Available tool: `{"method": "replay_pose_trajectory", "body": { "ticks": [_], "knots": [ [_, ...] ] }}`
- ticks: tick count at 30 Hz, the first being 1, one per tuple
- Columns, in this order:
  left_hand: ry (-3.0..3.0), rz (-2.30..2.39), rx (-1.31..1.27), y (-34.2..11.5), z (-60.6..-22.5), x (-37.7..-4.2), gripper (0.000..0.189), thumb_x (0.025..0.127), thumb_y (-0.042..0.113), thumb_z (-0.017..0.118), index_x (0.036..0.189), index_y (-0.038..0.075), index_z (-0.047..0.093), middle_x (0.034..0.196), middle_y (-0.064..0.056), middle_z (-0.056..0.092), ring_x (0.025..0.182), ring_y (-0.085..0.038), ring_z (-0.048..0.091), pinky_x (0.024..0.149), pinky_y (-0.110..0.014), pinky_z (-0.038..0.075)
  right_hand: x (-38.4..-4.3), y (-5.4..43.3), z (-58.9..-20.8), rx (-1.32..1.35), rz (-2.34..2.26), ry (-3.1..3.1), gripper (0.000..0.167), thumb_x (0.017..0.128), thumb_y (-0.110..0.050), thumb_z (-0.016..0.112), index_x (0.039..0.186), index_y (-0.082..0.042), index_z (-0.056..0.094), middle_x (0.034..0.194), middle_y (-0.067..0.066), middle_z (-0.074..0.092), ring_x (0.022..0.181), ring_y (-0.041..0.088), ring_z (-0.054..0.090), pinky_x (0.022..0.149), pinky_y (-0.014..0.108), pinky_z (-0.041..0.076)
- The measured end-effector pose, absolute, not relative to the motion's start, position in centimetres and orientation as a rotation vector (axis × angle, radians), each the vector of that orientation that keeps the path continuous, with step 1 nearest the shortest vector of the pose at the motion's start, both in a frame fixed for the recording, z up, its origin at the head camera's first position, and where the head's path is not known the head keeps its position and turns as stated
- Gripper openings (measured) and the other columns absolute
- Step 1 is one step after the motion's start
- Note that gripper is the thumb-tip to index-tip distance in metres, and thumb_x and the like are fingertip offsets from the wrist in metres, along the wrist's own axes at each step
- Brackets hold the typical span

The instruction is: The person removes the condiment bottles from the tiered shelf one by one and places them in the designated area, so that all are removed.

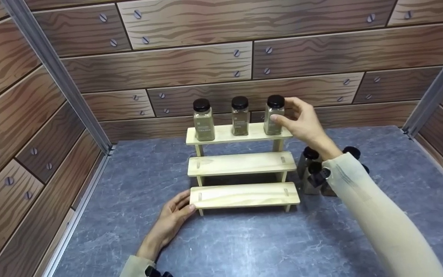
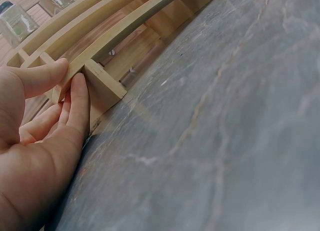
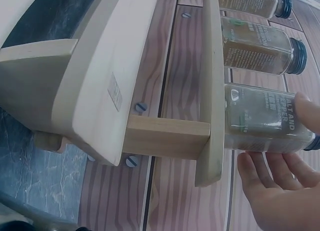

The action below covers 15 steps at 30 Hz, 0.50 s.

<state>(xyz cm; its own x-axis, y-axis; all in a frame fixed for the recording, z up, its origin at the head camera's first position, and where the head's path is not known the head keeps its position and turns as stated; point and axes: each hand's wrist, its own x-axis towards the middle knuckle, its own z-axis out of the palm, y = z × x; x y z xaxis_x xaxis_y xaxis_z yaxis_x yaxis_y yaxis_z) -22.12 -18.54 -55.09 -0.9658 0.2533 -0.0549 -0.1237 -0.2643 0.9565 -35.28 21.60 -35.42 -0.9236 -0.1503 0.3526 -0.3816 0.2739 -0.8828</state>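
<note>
A three-tier wooden rack (image 1: 241, 162) stands on the table. My right hand (image 1: 304, 121) holds the rightmost spice jar (image 1: 272, 128) on its top step, thumb on the front and fingers round the side. In the right wrist view, that clear jar (image 3: 260, 118) has its base at the shelf board and a salt and pepper label. Two more black-capped jars share the step: a middle jar (image 1: 240, 117) and a left jar (image 1: 204, 125). Low at the rack's left end, my left hand (image 1: 170, 218) pinches the bottom step (image 2: 75, 73) between thumb and fingers.
Several dark-capped jars (image 1: 310, 171) stand grouped on the table right of the rack, partly hidden behind my right sleeve (image 1: 371, 204). A wood-patterned wall (image 1: 206, 73) rises behind, and metal posts (image 1: 58, 73) mark the corners. Marbled grey covers the tabletop (image 1: 244, 246).
</note>
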Motion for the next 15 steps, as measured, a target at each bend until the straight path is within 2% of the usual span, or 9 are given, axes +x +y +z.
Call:
{"method": "replay_pose_trajectory", "body": {
  "ticks": [11,15],
  "knots": [
    [1.729,2.331,0.174,-18.5,-55.0,-22.1,0.074,0.102,0.002,0.067,0.162,-0.012,0.026,0.162,-0.034,0.035,0.132,-0.023,0.059,0.115,-0.031,0.052,-34.0,21.5,-35.8,0.495,1.736,-2.229,0.051,0.09,0.0,0.083,0.137,0.006,0.063,0.13,0.022,0.071,0.107,0.011,0.072,0.097,0.022,0.06],
    [1.744,2.309,0.173,-18.6,-55.1,-22.0,0.074,0.103,0.004,0.067,0.163,-0.01,0.026,0.163,-0.034,0.035,0.133,-0.023,0.059,0.114,-0.03,0.053,-32.8,21.5,-36.2,0.518,1.747,-2.196,0.05,0.089,0.004,0.083,0.135,0.007,0.064,0.123,0.013,0.075,0.107,0.01,0.072,0.099,0.022,0.06]
  ]
}}
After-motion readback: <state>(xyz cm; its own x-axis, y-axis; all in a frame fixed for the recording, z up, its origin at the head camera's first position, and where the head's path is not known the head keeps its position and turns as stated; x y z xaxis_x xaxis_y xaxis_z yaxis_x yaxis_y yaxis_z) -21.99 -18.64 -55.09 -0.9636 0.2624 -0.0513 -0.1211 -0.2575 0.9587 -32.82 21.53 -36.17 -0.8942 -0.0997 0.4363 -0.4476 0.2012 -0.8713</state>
